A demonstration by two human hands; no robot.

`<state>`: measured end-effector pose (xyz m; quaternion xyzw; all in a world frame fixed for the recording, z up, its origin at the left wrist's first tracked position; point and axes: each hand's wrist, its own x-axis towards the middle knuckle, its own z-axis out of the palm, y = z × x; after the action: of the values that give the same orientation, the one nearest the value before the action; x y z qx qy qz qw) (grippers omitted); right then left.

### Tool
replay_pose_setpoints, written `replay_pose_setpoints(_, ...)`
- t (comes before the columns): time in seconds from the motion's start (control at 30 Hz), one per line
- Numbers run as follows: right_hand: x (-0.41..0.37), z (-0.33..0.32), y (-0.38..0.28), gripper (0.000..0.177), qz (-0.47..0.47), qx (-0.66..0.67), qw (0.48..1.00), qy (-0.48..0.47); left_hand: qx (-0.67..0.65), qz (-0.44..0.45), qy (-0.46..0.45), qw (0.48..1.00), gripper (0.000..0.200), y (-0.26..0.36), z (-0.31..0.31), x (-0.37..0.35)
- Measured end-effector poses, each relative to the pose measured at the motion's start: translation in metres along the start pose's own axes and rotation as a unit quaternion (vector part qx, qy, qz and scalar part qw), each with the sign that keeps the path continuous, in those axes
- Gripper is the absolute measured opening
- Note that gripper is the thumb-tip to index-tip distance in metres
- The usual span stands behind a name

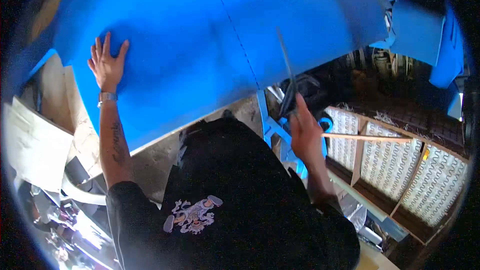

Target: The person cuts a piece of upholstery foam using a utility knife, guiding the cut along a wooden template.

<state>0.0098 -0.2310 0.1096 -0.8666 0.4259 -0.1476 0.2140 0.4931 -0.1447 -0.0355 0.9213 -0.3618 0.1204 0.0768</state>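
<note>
A wide blue foam-like sheet (170, 70), with a dark dashed line across it, lies in front of me. My left hand (107, 65) rests flat on its left part, fingers spread. A watch (107, 97) is on that wrist. Near the sheet's right front edge, my right hand (306, 132) is closed around a knife (286, 52) with a long, thin grey blade. Its blade points up and away, overlapping the blue sheet in this view, and is blurred. The grip is hidden in my fingers.
At the right stands a wooden frame (358, 152) with zigzag springs over white backing. A thin wooden strip (367, 137) crosses in front of it. Blue offcuts (415, 32) hang at the upper right. A pale panel (37, 145) leans at the left.
</note>
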Motion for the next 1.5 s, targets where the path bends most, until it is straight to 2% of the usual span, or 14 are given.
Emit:
replay_pose_setpoints(0.13,0.115,0.086,0.022,0.050,-0.068,0.024,0.997,0.025,-0.018,-0.005,-0.004,1.000,0.074,0.003,-0.007,-0.001)
replay_pose_setpoints(0.3,0.199,0.126,0.004,0.045,-0.040,-0.022,0.999,-0.020,-0.022,-0.018,-0.026,0.999,0.075,0.006,-0.011,0.001)
replay_pose_setpoints(0.4,0.209,0.137,0.003,0.045,-0.047,-0.030,0.998,-0.026,-0.023,-0.019,-0.028,0.999,0.075,0.006,-0.012,0.001)
replay_pose_setpoints(0.7,0.188,0.137,0.000,0.048,0.014,-0.086,0.994,-0.069,-0.018,-0.013,-0.021,1.000,0.074,0.006,-0.011,0.001)
replay_pose_setpoints(0.8,0.199,0.137,-0.008,0.048,0.007,-0.095,0.993,-0.071,-0.017,-0.014,-0.022,1.000,0.074,0.007,-0.011,0.002)
replay_pose_setpoints(0.9,0.215,0.150,-0.004,0.048,-0.051,-0.067,0.996,-0.034,-0.012,-0.014,-0.026,0.999,0.074,0.008,-0.013,0.003)
replay_pose_setpoints(1.07,0.206,0.140,-0.005,0.047,-0.004,-0.089,0.992,-0.089,0.003,-0.005,-0.008,1.000,0.070,0.005,-0.007,0.002)
replay_pose_setpoints(1.2,0.232,0.139,-0.020,0.047,0.040,-0.069,0.991,-0.111,0.006,-0.006,-0.022,1.000,0.073,0.005,-0.008,0.003)
replay_pose_setpoints(1.3,0.224,0.147,-0.010,0.048,0.015,-0.076,0.993,-0.089,-0.002,-0.007,-0.033,0.999,0.075,0.007,-0.009,0.000)
replay_pose_setpoints(1.37,0.210,0.141,-0.009,0.049,0.016,-0.095,0.990,-0.107,-0.014,0.000,-0.024,1.000,0.074,0.005,-0.007,0.001)
replay_pose_setpoints(1.5,0.239,0.139,-0.019,0.050,0.018,-0.082,0.990,-0.114,0.006,0.004,-0.036,0.999,0.074,0.003,-0.007,0.002)
